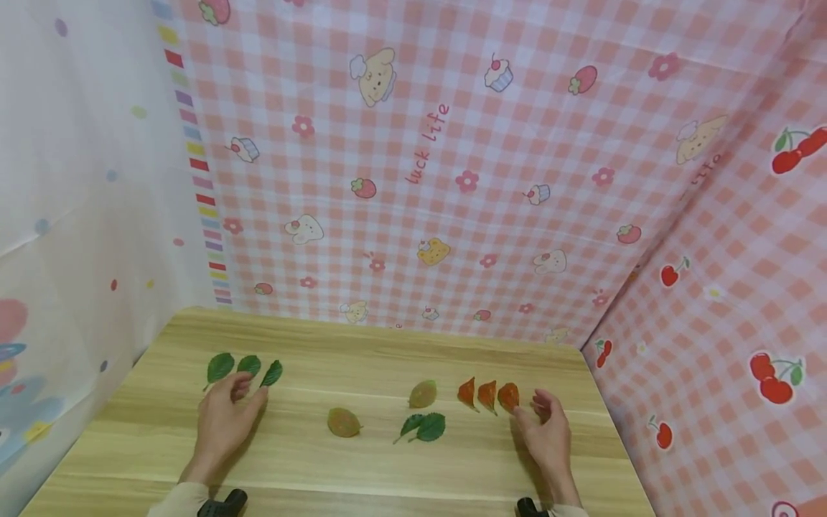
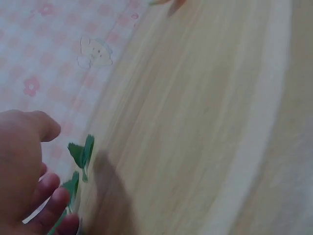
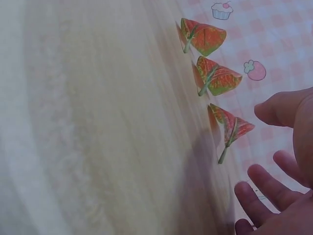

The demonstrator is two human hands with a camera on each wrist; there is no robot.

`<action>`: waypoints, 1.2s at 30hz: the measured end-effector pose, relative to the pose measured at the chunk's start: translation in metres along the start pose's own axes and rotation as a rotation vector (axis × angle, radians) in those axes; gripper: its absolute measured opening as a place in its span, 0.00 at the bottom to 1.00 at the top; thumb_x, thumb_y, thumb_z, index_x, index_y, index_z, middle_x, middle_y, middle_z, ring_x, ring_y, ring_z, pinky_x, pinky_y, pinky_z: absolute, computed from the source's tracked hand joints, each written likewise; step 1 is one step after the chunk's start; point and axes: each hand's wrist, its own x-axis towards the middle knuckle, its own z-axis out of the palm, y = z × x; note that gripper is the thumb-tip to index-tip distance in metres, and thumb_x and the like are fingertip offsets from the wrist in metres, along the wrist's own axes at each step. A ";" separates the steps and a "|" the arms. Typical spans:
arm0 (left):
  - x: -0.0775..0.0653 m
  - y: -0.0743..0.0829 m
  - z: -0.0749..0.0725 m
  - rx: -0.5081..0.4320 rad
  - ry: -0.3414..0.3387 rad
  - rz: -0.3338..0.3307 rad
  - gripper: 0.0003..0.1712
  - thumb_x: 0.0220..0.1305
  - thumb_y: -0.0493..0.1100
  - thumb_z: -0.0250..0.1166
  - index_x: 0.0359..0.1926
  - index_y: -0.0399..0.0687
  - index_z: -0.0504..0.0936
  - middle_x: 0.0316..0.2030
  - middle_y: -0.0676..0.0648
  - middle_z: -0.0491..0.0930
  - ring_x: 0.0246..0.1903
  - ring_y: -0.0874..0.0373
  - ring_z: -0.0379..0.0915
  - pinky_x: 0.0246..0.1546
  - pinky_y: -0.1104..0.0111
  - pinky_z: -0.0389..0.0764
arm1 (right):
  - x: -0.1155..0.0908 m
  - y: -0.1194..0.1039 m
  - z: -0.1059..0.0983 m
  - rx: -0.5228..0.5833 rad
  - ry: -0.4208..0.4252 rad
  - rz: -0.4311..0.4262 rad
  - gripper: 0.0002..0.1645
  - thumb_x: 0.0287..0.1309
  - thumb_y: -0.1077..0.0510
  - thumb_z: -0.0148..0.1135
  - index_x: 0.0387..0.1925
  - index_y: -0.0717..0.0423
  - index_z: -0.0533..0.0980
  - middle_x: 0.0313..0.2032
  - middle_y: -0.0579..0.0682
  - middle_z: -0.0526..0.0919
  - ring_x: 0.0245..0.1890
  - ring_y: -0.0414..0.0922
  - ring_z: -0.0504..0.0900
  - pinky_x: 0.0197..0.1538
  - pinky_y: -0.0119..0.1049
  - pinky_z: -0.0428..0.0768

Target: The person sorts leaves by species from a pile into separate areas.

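Note:
My left hand hovers by a row of green leaves at the table's left: one on the left, a middle one and a folded right one. In the left wrist view, its thumb and loosely bent fingers stand apart from the nearest green leaf. At the right, three orange-red leaves stand in a row: left, middle and right. Beside the right one is my right hand, fingers spread. In the right wrist view, a gap separates it from the nearest red leaf.
Two yellowish-green leaves lie mid-table, one nearer and one farther right. Two green leaves lie close together in front of the farther one. Checked pink cloth hangs behind the wooden table and along its right side.

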 end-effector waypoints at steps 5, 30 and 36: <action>-0.013 0.018 0.000 -0.028 0.044 0.081 0.29 0.77 0.46 0.74 0.70 0.33 0.82 0.62 0.29 0.85 0.62 0.29 0.84 0.61 0.41 0.84 | -0.008 -0.008 -0.005 -0.011 0.016 -0.036 0.40 0.74 0.58 0.73 0.80 0.64 0.68 0.76 0.69 0.74 0.78 0.69 0.73 0.80 0.68 0.71; -0.098 0.115 0.083 -0.186 -0.002 0.567 0.21 0.57 0.29 0.85 0.51 0.45 0.91 0.43 0.49 0.94 0.38 0.56 0.90 0.36 0.66 0.90 | -0.038 -0.062 0.032 -0.058 -0.015 -0.411 0.36 0.65 0.65 0.81 0.71 0.59 0.78 0.70 0.58 0.84 0.73 0.60 0.82 0.76 0.47 0.80; -0.111 0.127 0.100 -0.200 -0.155 0.537 0.18 0.60 0.31 0.84 0.50 0.46 0.92 0.46 0.46 0.95 0.41 0.54 0.90 0.40 0.66 0.91 | -0.041 -0.068 0.044 -0.055 -0.107 -0.432 0.35 0.66 0.64 0.81 0.71 0.60 0.78 0.71 0.59 0.84 0.74 0.62 0.81 0.76 0.69 0.77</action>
